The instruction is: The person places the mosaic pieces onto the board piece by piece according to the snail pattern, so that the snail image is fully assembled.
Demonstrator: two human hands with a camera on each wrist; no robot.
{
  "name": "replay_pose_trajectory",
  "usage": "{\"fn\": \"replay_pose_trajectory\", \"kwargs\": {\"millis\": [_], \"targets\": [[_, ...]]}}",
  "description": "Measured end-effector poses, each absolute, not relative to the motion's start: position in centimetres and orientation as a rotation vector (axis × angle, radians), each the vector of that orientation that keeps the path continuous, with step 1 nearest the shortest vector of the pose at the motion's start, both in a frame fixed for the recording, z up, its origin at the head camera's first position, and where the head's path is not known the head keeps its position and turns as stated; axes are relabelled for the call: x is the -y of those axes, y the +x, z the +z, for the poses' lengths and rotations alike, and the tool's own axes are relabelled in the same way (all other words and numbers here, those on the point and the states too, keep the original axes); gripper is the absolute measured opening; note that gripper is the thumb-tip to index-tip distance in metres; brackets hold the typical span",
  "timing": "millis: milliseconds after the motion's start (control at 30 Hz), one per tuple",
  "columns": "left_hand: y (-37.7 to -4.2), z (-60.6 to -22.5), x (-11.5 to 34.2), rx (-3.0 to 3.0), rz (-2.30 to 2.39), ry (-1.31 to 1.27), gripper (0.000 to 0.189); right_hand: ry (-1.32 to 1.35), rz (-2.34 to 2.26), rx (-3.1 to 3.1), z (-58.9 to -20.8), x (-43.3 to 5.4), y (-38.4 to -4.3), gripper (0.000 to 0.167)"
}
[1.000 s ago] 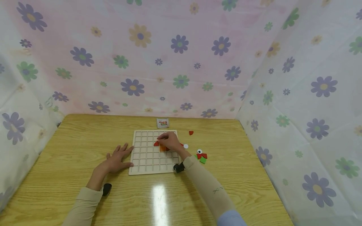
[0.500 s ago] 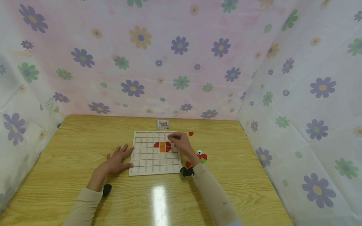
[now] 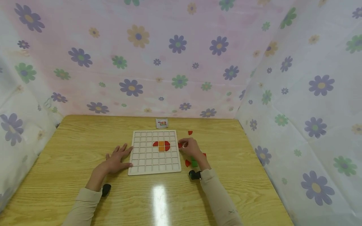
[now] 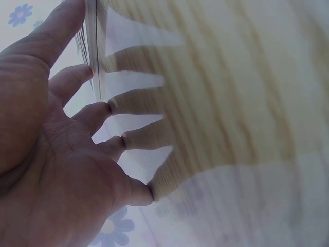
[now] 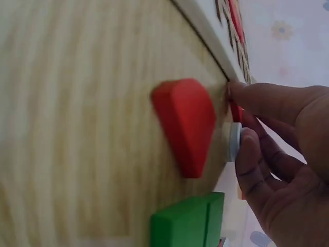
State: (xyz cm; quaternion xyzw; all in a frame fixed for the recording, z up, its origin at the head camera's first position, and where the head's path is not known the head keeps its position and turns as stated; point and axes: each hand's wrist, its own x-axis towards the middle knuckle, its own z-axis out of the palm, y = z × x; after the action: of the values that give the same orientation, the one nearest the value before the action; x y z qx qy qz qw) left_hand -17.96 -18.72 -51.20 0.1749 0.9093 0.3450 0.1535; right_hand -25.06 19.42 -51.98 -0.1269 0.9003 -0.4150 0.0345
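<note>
Evidently the right hand [image 3: 192,148] has left the grid: half a second ago it hung over the upper right of the board [image 3: 141,160], now it is at the table just beyond the right edge. Five pieces show in the cells, the orange squares [image 3: 161,148] flanked by red ones [image 3: 167,143], unchanged. I read this as work turning back to the loose stock, the assembly only partly built.

Right fingertips drawn close about a red piece [image 3: 180,145], a white disc [image 5: 235,142] touching or nearly touching a curled finger; I cannot tell whether either is gripped. Left hand [image 3: 116,160] as it was: fingers spread, nothing held, tips against the board's left edge.

Poor visibility: the eye-marked disc is out of sight, probably behind the right hand; green pieces [image 5: 187,222] partly covered in my head view, cut off in the right wrist's. Pattern on the card [image 3: 162,123] too small to read.
</note>
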Motion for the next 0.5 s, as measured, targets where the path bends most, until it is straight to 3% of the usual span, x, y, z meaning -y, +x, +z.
{"fn": "replay_pose_trajectory", "kwargs": {"millis": [500], "targets": [[-18.05,-51.39,18.88,-2.609,1.001,0.510,0.083,-0.282,-1.105,-2.782,-51.59,-18.86,-24.70,0.025]]}}
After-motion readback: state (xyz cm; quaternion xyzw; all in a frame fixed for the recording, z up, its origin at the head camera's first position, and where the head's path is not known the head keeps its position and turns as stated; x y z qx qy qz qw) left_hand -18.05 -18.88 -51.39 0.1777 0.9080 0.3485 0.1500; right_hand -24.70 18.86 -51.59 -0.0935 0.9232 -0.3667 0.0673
